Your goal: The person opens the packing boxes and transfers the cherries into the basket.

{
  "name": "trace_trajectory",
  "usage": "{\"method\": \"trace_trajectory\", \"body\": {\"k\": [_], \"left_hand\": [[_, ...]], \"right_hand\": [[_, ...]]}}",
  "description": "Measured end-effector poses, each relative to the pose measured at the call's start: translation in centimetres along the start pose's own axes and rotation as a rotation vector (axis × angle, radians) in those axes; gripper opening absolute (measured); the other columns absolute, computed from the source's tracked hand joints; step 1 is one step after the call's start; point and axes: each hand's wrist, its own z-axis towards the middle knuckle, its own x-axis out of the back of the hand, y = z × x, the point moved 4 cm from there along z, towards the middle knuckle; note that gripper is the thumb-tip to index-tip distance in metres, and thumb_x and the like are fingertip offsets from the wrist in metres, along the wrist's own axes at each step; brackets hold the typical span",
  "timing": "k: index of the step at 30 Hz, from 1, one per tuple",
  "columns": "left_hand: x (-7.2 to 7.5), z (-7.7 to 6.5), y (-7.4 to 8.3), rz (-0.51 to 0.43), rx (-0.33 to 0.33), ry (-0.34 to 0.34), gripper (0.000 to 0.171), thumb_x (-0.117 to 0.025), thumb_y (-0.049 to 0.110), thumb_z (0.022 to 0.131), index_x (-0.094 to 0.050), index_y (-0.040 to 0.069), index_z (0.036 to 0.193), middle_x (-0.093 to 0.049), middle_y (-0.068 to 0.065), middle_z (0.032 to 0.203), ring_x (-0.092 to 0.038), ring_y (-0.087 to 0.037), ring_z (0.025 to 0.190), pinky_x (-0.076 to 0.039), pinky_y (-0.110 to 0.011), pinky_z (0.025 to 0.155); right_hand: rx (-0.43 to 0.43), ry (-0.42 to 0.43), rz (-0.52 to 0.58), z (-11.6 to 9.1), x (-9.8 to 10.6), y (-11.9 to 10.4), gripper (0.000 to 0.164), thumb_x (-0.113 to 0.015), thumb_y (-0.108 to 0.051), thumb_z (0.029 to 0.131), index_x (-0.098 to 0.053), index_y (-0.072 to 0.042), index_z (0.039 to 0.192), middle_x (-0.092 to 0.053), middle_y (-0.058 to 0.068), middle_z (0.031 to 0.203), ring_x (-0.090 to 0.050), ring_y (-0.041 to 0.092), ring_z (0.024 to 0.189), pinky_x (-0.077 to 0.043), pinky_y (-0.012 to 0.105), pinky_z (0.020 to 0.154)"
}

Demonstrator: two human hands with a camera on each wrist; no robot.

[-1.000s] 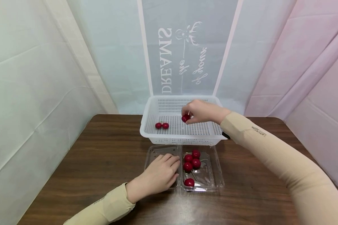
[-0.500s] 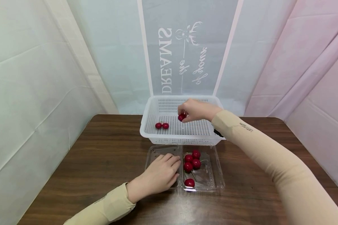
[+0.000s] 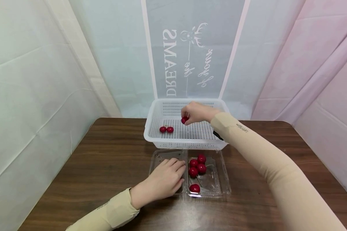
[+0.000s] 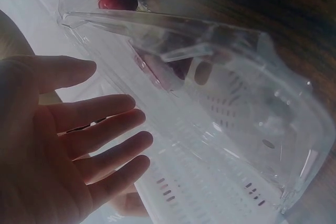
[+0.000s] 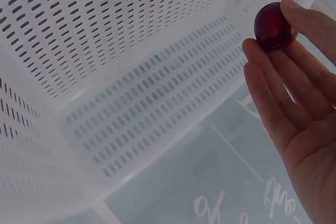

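Note:
Over the white perforated basket (image 3: 188, 140), my right hand (image 3: 198, 112) pinches a dark red cherry (image 5: 274, 27) between thumb and fingertips. Two more cherries (image 3: 166, 129) lie side by side on the basket's floor, toward its left. In front of the basket a clear plastic clamshell box (image 3: 212, 183) lies unfolded. Its right half holds several cherries (image 3: 197, 166), some with stems. My left hand (image 3: 163, 179) rests on the left half, its fingers fairly straight near the hinge, as the left wrist view (image 4: 105, 129) also shows.
The brown wooden table (image 3: 112, 160) carries both containers. Behind the basket hangs a grey-blue cloth (image 3: 191, 48) with mirrored white lettering. Pale cloth (image 3: 40, 80) walls in the left side, and pinkish-white cloth the right.
My right hand has moved a little left over the basket, still pinching the cherry. The left hand and the clamshell box stay practically where they were.

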Motion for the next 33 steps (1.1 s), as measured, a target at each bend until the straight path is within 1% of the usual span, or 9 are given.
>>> {"method": "trace_trajectory", "body": {"k": [3, 10, 13, 19, 22, 29, 33], "left_hand": [[0.0, 0.1, 0.0, 0.0, -0.003, 0.004, 0.037, -0.058, 0.034, 0.09, -0.065, 0.008, 0.116, -0.062, -0.005, 0.122, -0.055, -0.02, 0.109, -0.047, -0.034, 0.086], [0.0, 0.0, -0.1, -0.006, 0.001, -0.002, 0.038, -0.057, 0.034, 0.09, -0.064, 0.008, 0.117, -0.062, -0.005, 0.122, -0.055, -0.02, 0.109, -0.047, -0.034, 0.086], [-0.1, 0.0, -0.1, -0.006, 0.003, -0.005, 0.038, -0.057, 0.035, 0.091, -0.064, 0.008, 0.117, -0.062, -0.005, 0.122, -0.055, -0.02, 0.109, -0.047, -0.034, 0.087], [-0.2, 0.0, -0.2, -0.008, 0.005, -0.004, 0.039, -0.057, 0.035, 0.091, -0.064, 0.008, 0.118, -0.062, -0.005, 0.122, -0.054, -0.02, 0.11, -0.047, -0.034, 0.087], [-0.2, 0.0, -0.2, -0.007, 0.006, -0.003, 0.039, -0.057, 0.035, 0.091, -0.064, 0.008, 0.117, -0.062, -0.005, 0.122, -0.054, -0.02, 0.11, -0.047, -0.034, 0.087], [-0.2, 0.0, -0.2, -0.007, 0.008, -0.004, 0.038, -0.057, 0.035, 0.09, -0.064, 0.008, 0.117, -0.062, -0.005, 0.122, -0.054, -0.02, 0.11, -0.047, -0.034, 0.087], [-0.1, 0.0, -0.2, -0.005, 0.006, 0.009, 0.038, -0.058, 0.034, 0.09, -0.064, 0.008, 0.116, -0.062, -0.005, 0.121, -0.055, -0.02, 0.11, -0.047, -0.034, 0.086]], "right_hand": [[-0.03, -0.012, 0.012, 0.4, -0.2, 0.2, 0.02, -0.076, -0.014, 0.079, -0.067, -0.006, 0.095, -0.07, 0.004, 0.089, -0.066, 0.014, 0.083, -0.053, 0.028, 0.077], [-0.034, -0.014, 0.009, 1.3, -0.5, 0.1, 0.021, -0.076, -0.013, 0.078, -0.067, -0.005, 0.094, -0.071, 0.005, 0.087, -0.066, 0.015, 0.081, -0.053, 0.028, 0.076], [-0.044, -0.023, 0.008, 1.8, -0.7, 0.2, 0.021, -0.077, -0.014, 0.077, -0.067, -0.005, 0.094, -0.071, 0.004, 0.087, -0.066, 0.014, 0.081, -0.053, 0.028, 0.076], [-0.082, -0.029, 0.024, 2.6, -1.0, 0.3, 0.022, -0.078, -0.013, 0.075, -0.067, -0.006, 0.093, -0.071, 0.005, 0.088, -0.066, 0.015, 0.081, -0.053, 0.028, 0.078], [-0.099, -0.033, 0.014, 2.8, -1.1, 0.4, 0.022, -0.078, -0.014, 0.075, -0.067, -0.006, 0.093, -0.071, 0.005, 0.087, -0.066, 0.015, 0.081, -0.052, 0.029, 0.078], [-0.15, -0.049, -0.009, 3.5, -1.8, 1.4, 0.022, -0.079, -0.017, 0.075, -0.067, -0.008, 0.091, -0.069, 0.003, 0.085, -0.063, 0.015, 0.08, -0.051, 0.029, 0.076], [-0.173, -0.064, 0.007, 3.9, -2.5, 2.1, 0.021, -0.078, -0.017, 0.076, -0.067, -0.008, 0.091, -0.069, 0.003, 0.086, -0.062, 0.015, 0.081, -0.051, 0.028, 0.076]]}}
